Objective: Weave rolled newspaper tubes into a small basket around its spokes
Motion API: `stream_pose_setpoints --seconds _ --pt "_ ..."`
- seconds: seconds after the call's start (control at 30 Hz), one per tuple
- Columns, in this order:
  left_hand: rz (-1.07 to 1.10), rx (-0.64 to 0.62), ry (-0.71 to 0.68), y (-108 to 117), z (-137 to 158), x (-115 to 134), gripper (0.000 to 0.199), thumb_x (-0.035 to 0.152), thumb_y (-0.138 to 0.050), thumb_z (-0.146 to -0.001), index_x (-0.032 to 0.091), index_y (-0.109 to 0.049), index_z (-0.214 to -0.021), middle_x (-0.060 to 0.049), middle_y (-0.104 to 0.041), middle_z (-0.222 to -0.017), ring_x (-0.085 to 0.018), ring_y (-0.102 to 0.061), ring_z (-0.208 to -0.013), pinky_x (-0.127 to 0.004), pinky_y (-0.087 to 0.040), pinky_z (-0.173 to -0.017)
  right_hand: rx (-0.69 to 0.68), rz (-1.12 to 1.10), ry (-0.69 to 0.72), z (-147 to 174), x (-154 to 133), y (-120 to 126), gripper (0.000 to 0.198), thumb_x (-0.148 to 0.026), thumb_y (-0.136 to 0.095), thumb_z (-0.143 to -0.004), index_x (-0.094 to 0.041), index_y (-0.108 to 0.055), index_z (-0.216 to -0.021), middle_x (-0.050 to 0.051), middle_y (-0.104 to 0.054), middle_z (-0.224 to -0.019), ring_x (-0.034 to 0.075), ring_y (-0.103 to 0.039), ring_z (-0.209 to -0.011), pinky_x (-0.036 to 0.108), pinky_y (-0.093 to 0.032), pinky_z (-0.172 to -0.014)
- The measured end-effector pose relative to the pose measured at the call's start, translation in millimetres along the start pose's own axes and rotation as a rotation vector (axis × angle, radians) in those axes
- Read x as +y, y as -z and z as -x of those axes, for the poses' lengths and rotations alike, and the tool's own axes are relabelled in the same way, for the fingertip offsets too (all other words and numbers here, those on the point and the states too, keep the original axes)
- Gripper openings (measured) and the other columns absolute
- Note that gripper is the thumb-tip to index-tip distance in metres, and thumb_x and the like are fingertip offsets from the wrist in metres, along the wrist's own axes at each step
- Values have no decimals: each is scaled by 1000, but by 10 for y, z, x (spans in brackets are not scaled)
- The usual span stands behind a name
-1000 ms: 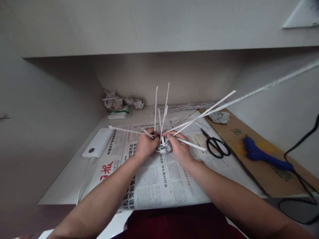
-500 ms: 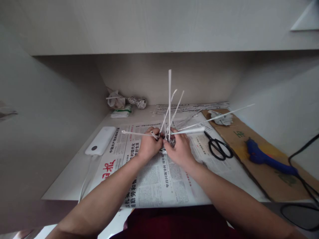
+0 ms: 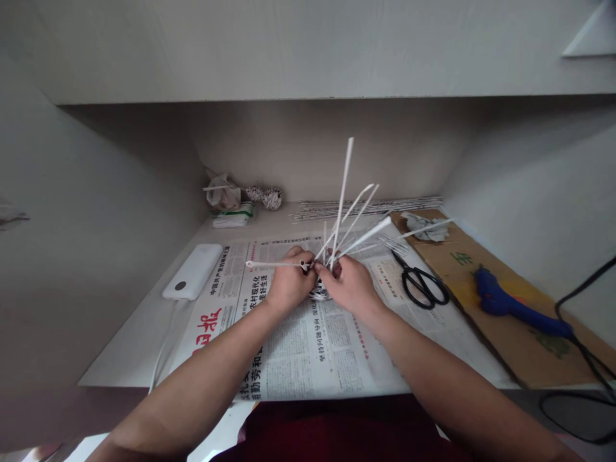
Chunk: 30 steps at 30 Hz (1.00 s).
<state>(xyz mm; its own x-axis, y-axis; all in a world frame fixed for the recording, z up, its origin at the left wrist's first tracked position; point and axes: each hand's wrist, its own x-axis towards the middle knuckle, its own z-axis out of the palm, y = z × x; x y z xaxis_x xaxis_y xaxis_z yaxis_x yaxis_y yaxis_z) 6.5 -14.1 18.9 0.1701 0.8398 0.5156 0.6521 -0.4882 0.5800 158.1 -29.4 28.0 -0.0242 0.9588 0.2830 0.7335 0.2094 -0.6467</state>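
Between my hands is a small piece woven from rolled paper (image 3: 319, 294), its rounded base just above or on the newspaper (image 3: 298, 359). Long white paper tubes (image 3: 343, 196) fan out of it, most up and to the right, one out to the left over my left hand. My left hand (image 3: 290, 277) is closed on the piece's left side, fingers curled near the tube ends. My right hand (image 3: 350, 282) grips the right side, with its thumb close to the left fingers. The hands cover most of the weaving.
Black scissors (image 3: 423, 287) lie to the right, beside cardboard (image 3: 462, 244) bearing a blue glue gun (image 3: 520, 311) and crumpled paper (image 3: 426, 228). A white power bank (image 3: 195, 271) is at left. Thin paper rolls (image 3: 366, 208), a woven gourd shape (image 3: 265, 197) and tissues (image 3: 233, 215) sit at the back.
The tubes have swung and tilted to the right. A thick tube that lay nearly level at right now points upward. Both hands stay closed around the woven piece, almost in place.
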Motion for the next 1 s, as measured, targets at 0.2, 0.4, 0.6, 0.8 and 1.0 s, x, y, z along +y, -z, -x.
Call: stream_pose_setpoints --seconds 0.2,0.4,0.6,0.8,1.0 --pt "59 -12 -22 17 -18 22 15 5 -56 -71 18 -63 -69 -3 -59 -75 -17 -59 -74 -27 -45 -69 25 -57 21 24 8 -48 21 -38 -59 -81 -20 -64 -71 0 -61 -62 15 -56 -59 27 -39 -60" --pt "205 -228 -85 212 -99 -7 14 10 -62 -73 19 -69 -81 -3 -66 -81 -17 -61 -78 -29 -49 -75 91 -23 129 25 23 -69 21 -24 -57 -77 -18 -69 -94 8 -67 -92 21 -63 -85 30 -46 -79" --pt "362 -508 -27 431 -152 -108 29 15 -64 -75 19 -69 -103 -4 -70 -96 -14 -65 -78 -27 -52 -70 42 -94 51 -20 29 -49 22 -23 -60 -73 -19 -71 -92 7 -68 -91 21 -64 -81 31 -48 -76" --pt "385 -457 -49 391 -167 -143 23 14 -59 -83 21 -72 -99 -5 -73 -99 -15 -68 -86 -29 -54 -78 3 -150 34 -14 33 -45 24 -25 -63 -72 -20 -72 -93 6 -70 -93 21 -65 -85 32 -49 -78" --pt "333 -443 -124 369 -176 -186 22 14 -60 -83 22 -73 -99 -4 -73 -98 -16 -67 -89 -29 -53 -83 -19 -182 33 -23 37 -40 20 -25 -64 -72 -20 -71 -89 5 -70 -90 21 -65 -82 31 -49 -77"
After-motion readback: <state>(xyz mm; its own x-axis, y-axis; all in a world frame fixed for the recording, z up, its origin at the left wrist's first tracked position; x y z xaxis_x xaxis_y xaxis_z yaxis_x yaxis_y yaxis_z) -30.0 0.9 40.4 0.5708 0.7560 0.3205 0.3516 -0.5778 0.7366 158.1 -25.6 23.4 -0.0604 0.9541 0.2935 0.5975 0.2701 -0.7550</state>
